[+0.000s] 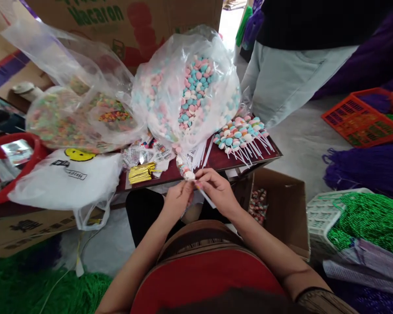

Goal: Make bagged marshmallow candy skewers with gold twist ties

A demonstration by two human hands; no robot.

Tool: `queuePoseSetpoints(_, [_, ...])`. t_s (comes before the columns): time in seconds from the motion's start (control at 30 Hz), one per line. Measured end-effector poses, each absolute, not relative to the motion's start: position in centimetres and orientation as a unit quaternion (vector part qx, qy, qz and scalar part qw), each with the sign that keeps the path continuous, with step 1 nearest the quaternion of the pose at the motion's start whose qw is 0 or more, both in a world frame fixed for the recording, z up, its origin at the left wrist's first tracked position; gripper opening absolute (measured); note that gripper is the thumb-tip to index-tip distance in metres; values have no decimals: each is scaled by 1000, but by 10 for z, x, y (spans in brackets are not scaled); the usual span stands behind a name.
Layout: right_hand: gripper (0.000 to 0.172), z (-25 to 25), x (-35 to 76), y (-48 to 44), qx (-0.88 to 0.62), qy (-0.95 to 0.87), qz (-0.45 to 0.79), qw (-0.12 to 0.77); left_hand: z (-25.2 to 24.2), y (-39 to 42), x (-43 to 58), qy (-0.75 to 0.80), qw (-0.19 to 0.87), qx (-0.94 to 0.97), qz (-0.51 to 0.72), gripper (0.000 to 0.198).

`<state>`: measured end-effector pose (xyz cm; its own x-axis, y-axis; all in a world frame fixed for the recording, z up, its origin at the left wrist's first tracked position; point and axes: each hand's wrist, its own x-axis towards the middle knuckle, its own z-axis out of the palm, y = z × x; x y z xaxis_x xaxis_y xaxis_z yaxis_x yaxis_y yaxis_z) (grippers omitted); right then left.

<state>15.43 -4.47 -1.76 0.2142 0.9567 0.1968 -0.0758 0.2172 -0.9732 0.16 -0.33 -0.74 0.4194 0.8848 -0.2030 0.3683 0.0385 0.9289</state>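
Green "Macaron" lettering (96,15) on cardboard box (186,17); left hand (178,198) and right hand (218,192), each grip clamped on one candy stick (185,170).

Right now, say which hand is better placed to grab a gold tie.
Probably the left hand: the gold ties lie on its side, closer to it than to the right hand, though both hold the candy stick.

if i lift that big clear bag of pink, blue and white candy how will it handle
The bag would probably sag and shift shape, since its plastic looks thin and crumpled. It is likely fairly heavy, given how many candies fill it.
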Motion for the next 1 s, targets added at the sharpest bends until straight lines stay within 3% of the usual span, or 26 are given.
queuePoseSetpoints(0.13, [23,-34,199,-74,-480,-361,486,635,-25,-13,26,407,421,796,153,37])
queuePoseSetpoints(0.27, [28,-46,279,-120,-589,-338,427,597,-35,-8,29,370,420,817,137,35])
queuePoseSetpoints(0.43, [26,-66,361,-164,-836,-383,242,308,-33,10,8,451,453,743,198,32])
queuePoseSetpoints(0.5, [21,-67,363,-164,-875,-357,208,252,-32,16,1,474,461,719,215,32])
queuePoseSetpoints(0.57, [26,-61,347,-153,-859,-343,223,307,-31,17,-2,478,471,707,222,34])
queuePoseSetpoints(0.63, [36,-47,322,-132,-800,-340,270,415,-29,16,-1,474,478,704,225,34])
queuePoseSetpoints(0.73, [37,-25,293,-85,-776,-393,232,436,-26,11,3,460,485,711,218,33])
queuePoseSetpoints(0.8, [36,-15,286,-51,-797,-453,139,375,-24,8,4,447,489,720,207,33])
queuePoseSetpoints(0.87, [36,-11,286,-20,-828,-492,89,256,-23,7,2,441,491,724,200,34])
queuePoseSetpoints(1.0, [33,-12,285,19,-858,-498,85,91,-21,8,-8,446,487,721,209,35])
